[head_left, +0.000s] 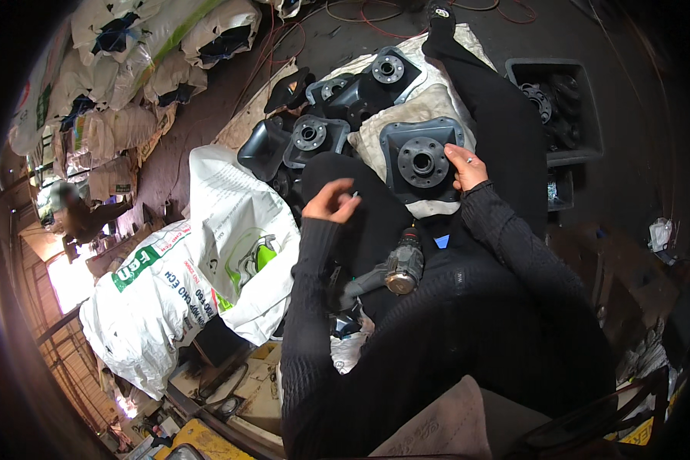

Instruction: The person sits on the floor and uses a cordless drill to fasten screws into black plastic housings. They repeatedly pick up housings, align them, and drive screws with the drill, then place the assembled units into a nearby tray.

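A black square-based housing (395,136) with a round, holed flange (437,173) lies on a pale cloth between my legs. My right hand (468,170) is at the flange's right edge, its fingers closed round a small shiny metal piece, too small to name. To the left, over my thigh, hovers my left hand (331,201), fingers curled together. A tiny bright bit shows at its fingertips; I cannot make out what it is. A power drill (405,267) rests in my lap, its tip toward the housing.
Several similar black housings (310,134) crowd the cloth at the upper left. An open white sack (241,207) stands left of my leg. At the right sits a black crate (590,146) of dark parts. Stacked filled bags (130,73) line the far left; hoses cross the floor.
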Action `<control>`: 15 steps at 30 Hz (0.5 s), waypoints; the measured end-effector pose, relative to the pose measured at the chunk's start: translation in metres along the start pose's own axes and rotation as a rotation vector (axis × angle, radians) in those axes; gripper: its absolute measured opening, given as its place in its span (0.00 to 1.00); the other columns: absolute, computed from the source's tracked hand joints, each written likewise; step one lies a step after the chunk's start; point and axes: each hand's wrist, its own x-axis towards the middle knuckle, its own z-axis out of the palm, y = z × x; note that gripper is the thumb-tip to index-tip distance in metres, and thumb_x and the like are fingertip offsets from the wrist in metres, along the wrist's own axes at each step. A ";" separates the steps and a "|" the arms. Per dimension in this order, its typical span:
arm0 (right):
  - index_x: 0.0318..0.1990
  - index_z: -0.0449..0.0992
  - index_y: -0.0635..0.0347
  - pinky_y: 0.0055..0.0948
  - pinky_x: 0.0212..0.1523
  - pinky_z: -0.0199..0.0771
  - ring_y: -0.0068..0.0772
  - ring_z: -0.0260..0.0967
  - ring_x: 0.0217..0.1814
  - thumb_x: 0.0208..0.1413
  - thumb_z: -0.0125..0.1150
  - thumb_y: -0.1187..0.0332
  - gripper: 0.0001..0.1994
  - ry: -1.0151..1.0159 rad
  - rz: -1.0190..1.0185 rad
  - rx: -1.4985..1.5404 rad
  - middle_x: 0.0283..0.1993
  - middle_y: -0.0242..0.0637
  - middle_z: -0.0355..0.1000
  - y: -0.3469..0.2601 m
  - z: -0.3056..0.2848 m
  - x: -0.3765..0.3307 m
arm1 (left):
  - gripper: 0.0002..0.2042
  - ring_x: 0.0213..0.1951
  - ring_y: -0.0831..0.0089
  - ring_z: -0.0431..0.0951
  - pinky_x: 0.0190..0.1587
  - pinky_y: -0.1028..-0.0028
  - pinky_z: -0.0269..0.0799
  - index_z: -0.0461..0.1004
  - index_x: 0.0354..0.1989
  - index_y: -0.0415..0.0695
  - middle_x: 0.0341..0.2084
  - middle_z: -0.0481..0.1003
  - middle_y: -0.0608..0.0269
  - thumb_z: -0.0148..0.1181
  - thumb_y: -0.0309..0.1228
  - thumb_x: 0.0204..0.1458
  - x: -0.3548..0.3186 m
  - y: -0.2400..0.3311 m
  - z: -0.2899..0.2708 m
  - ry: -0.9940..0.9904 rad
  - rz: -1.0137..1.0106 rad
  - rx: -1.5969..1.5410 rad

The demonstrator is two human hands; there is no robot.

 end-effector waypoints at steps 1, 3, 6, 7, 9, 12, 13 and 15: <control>0.43 0.73 0.59 0.15 0.12 0.48 0.11 0.49 0.14 0.49 0.63 0.58 0.18 0.026 0.024 -0.069 0.22 0.22 0.64 0.001 0.002 0.001 | 0.12 0.28 0.84 0.72 0.33 0.83 0.67 0.74 0.39 0.41 0.24 0.73 0.70 0.63 0.27 0.45 0.009 0.004 0.011 -0.045 0.086 -0.192; 0.41 0.74 0.60 0.15 0.14 0.53 0.14 0.59 0.19 0.44 0.66 0.54 0.22 0.023 0.026 -0.198 0.30 0.28 0.72 0.002 0.003 0.003 | 0.10 0.29 0.82 0.74 0.33 0.83 0.68 0.75 0.37 0.39 0.25 0.75 0.68 0.62 0.27 0.46 0.033 0.011 0.033 -0.060 0.164 -0.095; 0.36 0.74 0.60 0.15 0.17 0.58 0.14 0.64 0.24 0.43 0.66 0.51 0.22 0.020 0.060 -0.299 0.28 0.26 0.71 0.004 0.004 0.005 | 0.08 0.28 0.82 0.75 0.33 0.82 0.69 0.75 0.34 0.40 0.25 0.76 0.65 0.61 0.29 0.47 0.063 0.012 0.063 0.003 0.196 -0.130; 0.35 0.74 0.60 0.15 0.17 0.58 0.15 0.64 0.24 0.43 0.66 0.51 0.21 0.020 0.068 -0.320 0.28 0.26 0.71 0.005 0.003 0.005 | 0.08 0.27 0.82 0.75 0.32 0.82 0.70 0.75 0.34 0.40 0.25 0.76 0.65 0.61 0.30 0.47 0.070 0.011 0.069 0.027 0.231 -0.096; 0.34 0.73 0.60 0.15 0.20 0.62 0.15 0.65 0.25 0.45 0.65 0.53 0.19 -0.005 0.047 -0.314 0.27 0.27 0.71 0.006 0.004 0.005 | 0.07 0.29 0.74 0.76 0.33 0.77 0.70 0.75 0.32 0.41 0.26 0.76 0.60 0.61 0.29 0.46 0.078 0.008 0.076 0.049 0.292 0.030; 0.35 0.72 0.61 0.16 0.22 0.65 0.15 0.66 0.25 0.48 0.64 0.59 0.15 -0.058 0.022 -0.193 0.27 0.28 0.71 0.007 0.006 0.003 | 0.06 0.30 0.70 0.76 0.34 0.75 0.70 0.76 0.32 0.42 0.28 0.76 0.60 0.61 0.29 0.45 0.082 0.007 0.082 0.066 0.493 0.246; 0.35 0.72 0.61 0.16 0.23 0.66 0.15 0.66 0.26 0.49 0.63 0.61 0.13 -0.101 0.026 -0.097 0.27 0.29 0.71 0.007 0.006 0.002 | 0.07 0.31 0.71 0.76 0.34 0.76 0.70 0.76 0.32 0.43 0.29 0.76 0.61 0.62 0.29 0.45 0.082 0.009 0.083 0.070 0.540 0.315; 0.35 0.71 0.61 0.16 0.25 0.67 0.15 0.66 0.26 0.51 0.62 0.65 0.10 -0.173 0.003 0.044 0.27 0.28 0.71 0.005 0.005 -0.001 | 0.07 0.32 0.72 0.76 0.34 0.76 0.70 0.77 0.33 0.43 0.29 0.76 0.61 0.62 0.29 0.45 0.079 0.012 0.083 0.071 0.594 0.370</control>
